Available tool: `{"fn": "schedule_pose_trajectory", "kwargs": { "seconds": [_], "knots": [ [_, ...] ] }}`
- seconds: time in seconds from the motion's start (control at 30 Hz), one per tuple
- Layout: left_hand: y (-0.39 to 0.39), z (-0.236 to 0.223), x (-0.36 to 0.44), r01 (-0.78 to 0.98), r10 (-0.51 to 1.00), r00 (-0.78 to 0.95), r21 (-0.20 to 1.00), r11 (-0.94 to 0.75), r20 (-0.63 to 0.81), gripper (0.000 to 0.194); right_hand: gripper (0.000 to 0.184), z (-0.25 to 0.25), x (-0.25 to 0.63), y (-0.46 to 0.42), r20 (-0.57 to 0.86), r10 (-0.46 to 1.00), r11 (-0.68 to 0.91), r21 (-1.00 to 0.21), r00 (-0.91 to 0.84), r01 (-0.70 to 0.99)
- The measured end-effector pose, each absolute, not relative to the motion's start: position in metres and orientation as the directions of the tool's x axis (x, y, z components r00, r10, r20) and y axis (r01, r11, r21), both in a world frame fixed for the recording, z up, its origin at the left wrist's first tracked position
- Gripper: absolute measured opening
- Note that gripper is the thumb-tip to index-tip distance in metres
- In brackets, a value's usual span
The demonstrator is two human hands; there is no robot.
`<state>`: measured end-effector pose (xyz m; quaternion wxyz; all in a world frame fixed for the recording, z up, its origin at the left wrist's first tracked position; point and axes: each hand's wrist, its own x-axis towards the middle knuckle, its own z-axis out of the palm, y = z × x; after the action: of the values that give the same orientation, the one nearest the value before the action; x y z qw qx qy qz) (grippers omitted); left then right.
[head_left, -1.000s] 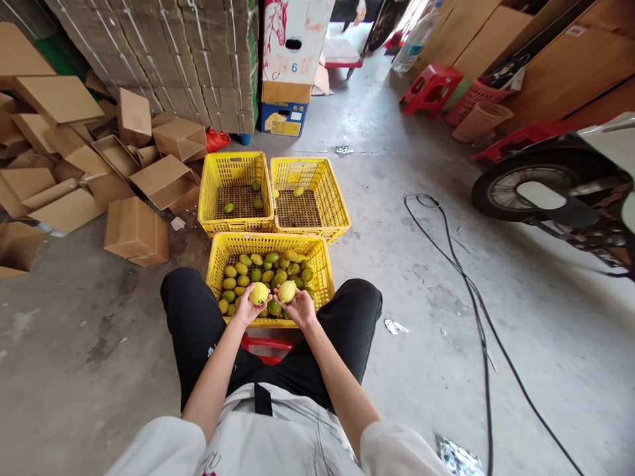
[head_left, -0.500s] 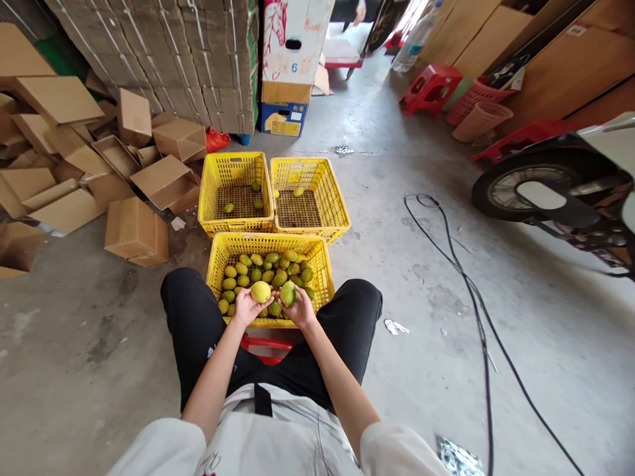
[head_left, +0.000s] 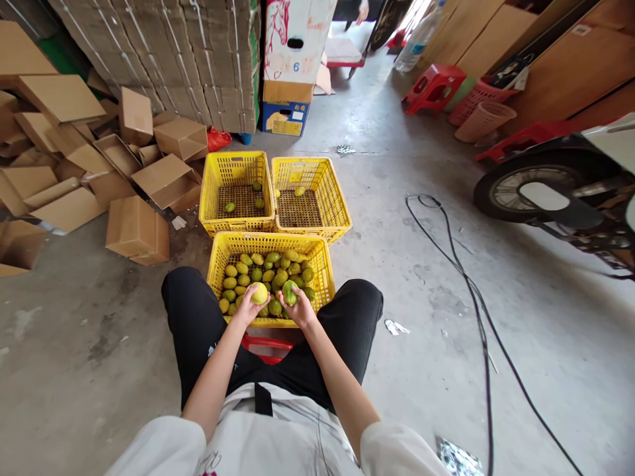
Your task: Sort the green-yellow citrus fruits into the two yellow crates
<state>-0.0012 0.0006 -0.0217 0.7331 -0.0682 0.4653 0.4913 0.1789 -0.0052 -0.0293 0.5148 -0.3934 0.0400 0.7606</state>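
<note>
My left hand [head_left: 245, 312] is closed around a pale yellow lemon [head_left: 258, 293]. In my right hand [head_left: 303, 313] is a green lemon [head_left: 290, 291] with an uneven shape. Both hands are side by side, a small gap between them, over the near yellow crate [head_left: 326, 268]. Inside that crate lie several green and yellowish lemons [head_left: 243, 268], partly hidden by my hands. Beyond it, the far left crate [head_left: 203, 192] holds several green lemons [head_left: 229, 207]. The far right crate [head_left: 342, 201] has two yellow lemons [head_left: 299, 191] at its back and left.
Open cardboard boxes [head_left: 166, 182] pile up at left, before a tall strapped stack [head_left: 198, 66]. A black cable [head_left: 466, 277] loops over the floor at right, near a motorbike wheel [head_left: 526, 185]. Red stools [head_left: 432, 88] and pink baskets [head_left: 483, 122] stand behind. Another person's hand [head_left: 362, 11] shows far back.
Both lemons have been turned within my fingers, showing other sides. My hands have drawn slightly apart. The crates and their contents look the same.
</note>
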Motion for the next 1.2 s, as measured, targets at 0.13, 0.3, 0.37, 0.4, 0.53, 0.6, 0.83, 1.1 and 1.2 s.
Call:
{"fn": "schedule_pose_trajectory", "kwargs": {
  "seconds": [0.13,0.3,0.37,0.4,0.53,0.6,0.83,1.1,1.2],
  "knots": [
    [0.002,-0.023,-0.002,-0.776,0.694,0.134,0.360,0.518,-0.708,0.034,0.031,-0.030,0.178,-0.006,-0.602,0.785,-0.440,-0.373,-0.148,-0.817],
    [0.003,-0.022,-0.004,-0.829,0.678,0.121,0.301,0.470,-0.725,0.036,0.025,-0.027,0.183,-0.006,-0.560,0.799,-0.467,-0.346,-0.221,-0.813],
    [0.003,-0.018,-0.005,-0.850,0.683,0.152,0.259,0.460,-0.715,0.039,0.023,-0.026,0.183,-0.005,-0.552,0.802,-0.465,-0.335,-0.229,-0.820],
    [0.003,-0.016,-0.004,-0.856,0.689,0.169,0.241,0.457,-0.705,0.041,0.023,-0.026,0.183,-0.005,-0.555,0.800,-0.461,-0.329,-0.226,-0.824],
    [0.002,-0.012,-0.003,-0.863,0.692,0.184,0.222,0.453,-0.699,0.045,0.026,-0.022,0.181,-0.004,-0.582,0.786,-0.454,-0.310,-0.211,-0.835],
    [0.003,-0.012,-0.003,-0.855,0.681,0.177,0.233,0.464,-0.710,0.041,0.025,-0.019,0.180,-0.004,-0.589,0.780,-0.462,-0.316,-0.211,-0.828],
    [0.004,-0.016,-0.005,-0.808,0.633,0.162,0.267,0.526,-0.757,0.029,0.025,-0.017,0.180,-0.006,-0.610,0.767,-0.485,-0.347,-0.199,-0.803],
    [0.004,-0.015,-0.001,-0.786,0.669,0.158,0.318,0.531,-0.727,0.030,0.026,-0.020,0.178,-0.004,-0.650,0.738,-0.491,-0.331,-0.182,-0.806],
    [0.005,-0.013,-0.003,-0.811,0.666,0.135,0.304,0.500,-0.734,0.035,0.021,-0.023,0.179,-0.004,-0.669,0.724,-0.479,-0.311,-0.169,-0.821]
  ]
}}
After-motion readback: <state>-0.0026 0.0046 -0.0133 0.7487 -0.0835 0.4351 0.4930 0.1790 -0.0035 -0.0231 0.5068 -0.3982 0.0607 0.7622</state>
